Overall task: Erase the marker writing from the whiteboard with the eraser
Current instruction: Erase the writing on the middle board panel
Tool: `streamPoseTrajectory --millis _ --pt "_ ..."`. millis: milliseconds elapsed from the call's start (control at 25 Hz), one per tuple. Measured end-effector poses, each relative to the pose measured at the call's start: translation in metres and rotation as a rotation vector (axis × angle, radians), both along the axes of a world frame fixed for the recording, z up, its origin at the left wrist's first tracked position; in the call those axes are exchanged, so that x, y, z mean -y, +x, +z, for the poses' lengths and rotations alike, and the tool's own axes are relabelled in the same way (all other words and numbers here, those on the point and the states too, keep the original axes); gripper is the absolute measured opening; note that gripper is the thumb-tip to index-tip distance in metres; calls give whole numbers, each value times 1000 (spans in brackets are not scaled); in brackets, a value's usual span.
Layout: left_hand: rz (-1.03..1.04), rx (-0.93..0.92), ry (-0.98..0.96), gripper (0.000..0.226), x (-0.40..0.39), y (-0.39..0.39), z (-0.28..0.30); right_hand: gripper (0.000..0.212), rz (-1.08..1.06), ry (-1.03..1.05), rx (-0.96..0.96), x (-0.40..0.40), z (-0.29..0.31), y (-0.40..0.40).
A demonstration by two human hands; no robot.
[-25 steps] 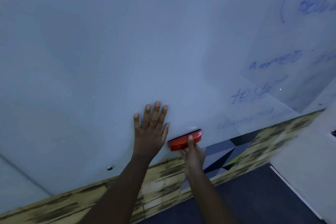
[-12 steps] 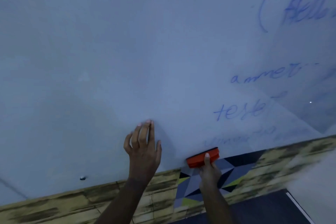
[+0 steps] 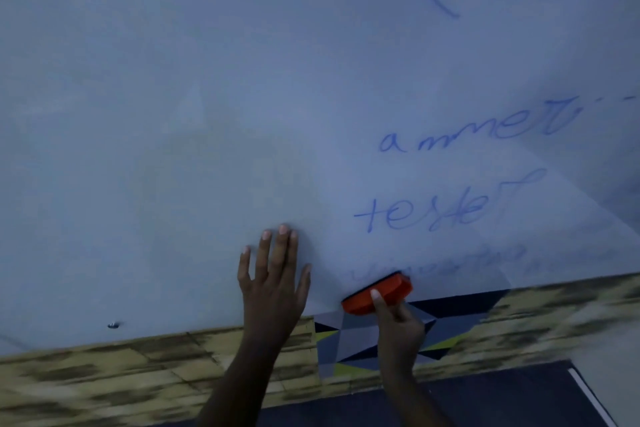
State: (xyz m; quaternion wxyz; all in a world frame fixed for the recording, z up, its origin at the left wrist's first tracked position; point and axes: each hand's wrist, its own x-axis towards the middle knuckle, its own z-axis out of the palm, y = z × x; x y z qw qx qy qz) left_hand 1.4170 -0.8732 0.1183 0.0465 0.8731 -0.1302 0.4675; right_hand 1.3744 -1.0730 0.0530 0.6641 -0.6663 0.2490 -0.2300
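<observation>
A large whiteboard (image 3: 173, 114) fills most of the view. Blue marker writing (image 3: 433, 211) runs down its right side in several lines, and a faint smeared line (image 3: 467, 262) sits lowest. My right hand (image 3: 398, 326) grips an orange eraser (image 3: 379, 293) and holds it against the board's bottom edge, at the left end of the smeared line. My left hand (image 3: 277, 288) lies flat on the board with straight fingers, just left of the eraser.
Below the board runs a wood-patterned wall band (image 3: 104, 381) with a geometric grey, black and yellow panel (image 3: 349, 343). A dark floor (image 3: 502, 399) lies at bottom right. A small metal screw (image 3: 113, 324) sits near the board's lower left edge.
The view has shifted right and closer to the writing. My right hand has slid the eraser right along the bottom edge to the smeared line. My left hand followed, flat on the board.
</observation>
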Motion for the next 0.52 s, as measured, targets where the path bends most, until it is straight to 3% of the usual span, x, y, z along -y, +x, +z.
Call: streamPoseTrajectory --millis 80,200,360,520 --pt "22 -17 49 84 -6 -2 -2 22 -4 -234 79 5 16 4" --pt "47 -53 37 84 -5 -7 -4 32 -44 -431 88 -3 27 5" --pt "44 -102 73 83 -9 -10 -7 42 -3 -439 3 -28 27 1" --pt "41 -112 47 83 -6 -11 -7 51 156 -296 -2 -50 25 -8"
